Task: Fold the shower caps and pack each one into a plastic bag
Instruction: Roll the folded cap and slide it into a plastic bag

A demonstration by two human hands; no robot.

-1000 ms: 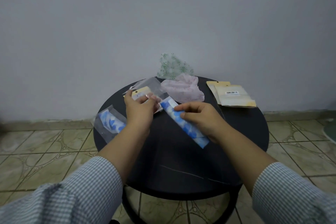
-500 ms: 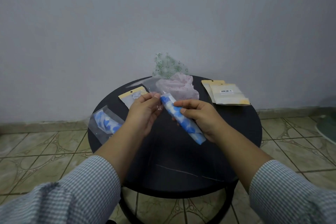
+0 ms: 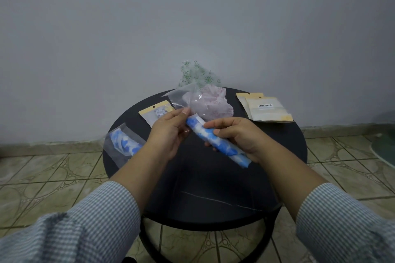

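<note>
Now lifted off table [image 3: 213, 188]: clear plastic bag [image 3: 183, 97] pinched in left hand [image 3: 168, 132], rolled blue shower cap [image 3: 215, 141] gripped in right hand [image 3: 237, 136], tip at bag's mouth, ready for insertion.

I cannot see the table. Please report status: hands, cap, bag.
Left hand pinches clear bag. Right hand grips rolled blue cap, tip at bag mouth, not inside. Nothing blocking.
</note>
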